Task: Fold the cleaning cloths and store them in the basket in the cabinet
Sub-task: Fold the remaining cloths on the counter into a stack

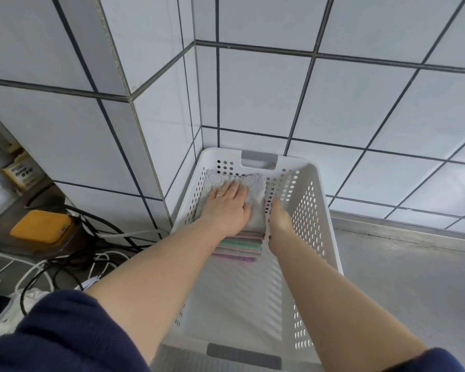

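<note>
Grey cloth [253, 189], soft and light, lies under the flat left hand [227, 208]; right hand [278, 216] steadies the stack's [239, 247] right edge, grip hidden.

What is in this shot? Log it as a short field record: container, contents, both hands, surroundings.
container: white perforated basket, set in a tiled corner
contents: stack of folded cloths, grey cloth on top
left hand: flat, palm down on the grey cloth, ring on one finger
right hand: at the stack's right edge, beside the basket wall
surroundings: cables and an orange object at left
</note>
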Available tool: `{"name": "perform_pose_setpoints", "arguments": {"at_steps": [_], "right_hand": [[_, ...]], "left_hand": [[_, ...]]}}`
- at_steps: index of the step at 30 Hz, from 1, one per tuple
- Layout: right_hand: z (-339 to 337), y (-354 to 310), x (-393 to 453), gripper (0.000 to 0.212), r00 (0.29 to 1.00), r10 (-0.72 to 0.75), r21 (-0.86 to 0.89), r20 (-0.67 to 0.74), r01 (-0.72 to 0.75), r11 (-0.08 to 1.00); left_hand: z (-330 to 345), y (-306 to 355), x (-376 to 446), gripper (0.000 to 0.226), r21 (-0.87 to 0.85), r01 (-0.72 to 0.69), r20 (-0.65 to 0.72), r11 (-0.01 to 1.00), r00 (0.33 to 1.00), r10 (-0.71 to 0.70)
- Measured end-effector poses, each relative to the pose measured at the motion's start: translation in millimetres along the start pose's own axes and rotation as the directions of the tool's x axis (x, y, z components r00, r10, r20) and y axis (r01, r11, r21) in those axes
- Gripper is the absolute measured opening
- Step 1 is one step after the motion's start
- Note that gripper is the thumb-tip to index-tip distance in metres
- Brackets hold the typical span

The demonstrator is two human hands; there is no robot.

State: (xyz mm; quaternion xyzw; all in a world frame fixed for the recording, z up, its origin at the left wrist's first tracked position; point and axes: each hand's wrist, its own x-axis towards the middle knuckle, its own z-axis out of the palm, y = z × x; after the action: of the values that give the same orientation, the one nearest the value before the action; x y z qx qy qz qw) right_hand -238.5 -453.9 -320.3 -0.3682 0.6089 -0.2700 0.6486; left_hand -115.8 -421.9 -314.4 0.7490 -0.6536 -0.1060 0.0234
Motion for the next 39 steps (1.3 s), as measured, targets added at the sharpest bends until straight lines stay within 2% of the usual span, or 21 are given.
{"name": "perform_pose_setpoints", "arguments": {"at_steps": [2,5,7,12,16,18,20,22,25,27,29,31,33,34,36,39], "right_hand": [[-7.5,6.9,3.1,0.070,0.989,0.147,0.063,-0.016,-0.146,0.987],[-0.9,15.8,4.3,0.075,0.966,0.225,0.081,0.127,-0.236,0.968],[4.7,19.0,9.3,0.073,0.961,0.199,0.063,0.191,-0.214,0.975],[10.7,12.4,5.0,0.070,0.973,0.163,0.021,0.163,-0.169,0.985],[1.2,-9.7,-20.0,0.057,0.998,0.038,-0.148,-0.041,-0.044,0.988],[-6.7,-28.6,-37.1,0.051,0.997,-0.067,-0.252,-0.048,0.052,0.966],[-10.6,-39.5,-55.7,0.046,0.971,-0.240,-0.388,0.013,0.226,0.893],[-13.4,-39.6,-80.4,0.042,0.899,-0.429,-0.488,0.088,0.414,0.768],[-15.5,-27.5,-109.0,0.026,0.820,-0.522,-0.573,0.234,0.551,0.607],[-10.7,-16.3,-114.5,0.023,0.811,-0.424,-0.670,0.404,0.578,0.467],[-0.9,-3.2,-106.0,0.027,0.805,-0.232,-0.758,0.546,0.592,0.273],[11.2,8.7,-92.4,0.032,0.793,-0.098,-0.782,0.601,0.609,0.132],[21.7,17.3,-74.2,0.034,0.795,-0.066,-0.795,0.603,0.605,0.029],[25.9,18.6,-66.4,0.035,0.802,-0.057,-0.804,0.594,0.595,0.000],[35.6,20.3,-52.1,0.035,0.821,-0.041,-0.822,0.569,0.570,0.007],[45.5,23.2,-33.4,0.035,0.815,-0.072,-0.818,0.575,0.575,-0.024]], "left_hand": [[-1.3,-0.7,-1.1,0.057,0.008,-0.001,0.016,1.000,1.000,0.001],[0.7,-2.3,-2.2,0.057,0.014,0.008,0.015,1.000,1.000,-0.008],[3.4,-2.7,-2.2,0.057,0.016,0.011,0.025,1.000,1.000,-0.011],[1.1,-3.4,2.2,0.058,0.024,0.026,0.044,0.999,0.999,-0.027],[-20.7,0.5,-7.6,0.056,0.018,-0.029,0.029,0.999,0.999,0.029],[-36.7,-1.7,-21.6,0.058,0.073,-0.095,-0.051,0.993,0.994,0.098],[-50.1,-5.9,-46.4,0.061,0.154,-0.131,-0.106,0.979,0.983,0.148],[-55.9,-12.4,-74.1,0.062,0.186,-0.107,-0.098,0.977,0.987,0.126],[-56.5,-21.2,-112.4,0.063,0.113,-0.074,-0.125,0.991,0.988,0.088],[-55.6,-20.1,-133.0,0.064,-0.029,-0.073,-0.138,0.997,0.988,0.068],[-52.9,-17.8,-147.3,0.065,-0.134,-0.057,-0.152,0.989,0.988,0.037],[-48.3,-17.4,-155.1,0.066,-0.168,-0.032,-0.187,0.985,0.982,0.000],[-43.2,-18.5,-155.0,0.068,-0.163,-0.017,-0.206,0.986,0.978,-0.017],[-40.9,-18.4,-153.1,0.069,-0.142,-0.021,-0.210,0.990,0.978,-0.010],[-36.8,-19.7,-150.4,0.070,-0.105,-0.033,-0.219,0.994,0.976,0.009],[-34.9,-22.2,-149.7,0.069,-0.120,-0.048,-0.229,0.992,0.973,0.019]]}}
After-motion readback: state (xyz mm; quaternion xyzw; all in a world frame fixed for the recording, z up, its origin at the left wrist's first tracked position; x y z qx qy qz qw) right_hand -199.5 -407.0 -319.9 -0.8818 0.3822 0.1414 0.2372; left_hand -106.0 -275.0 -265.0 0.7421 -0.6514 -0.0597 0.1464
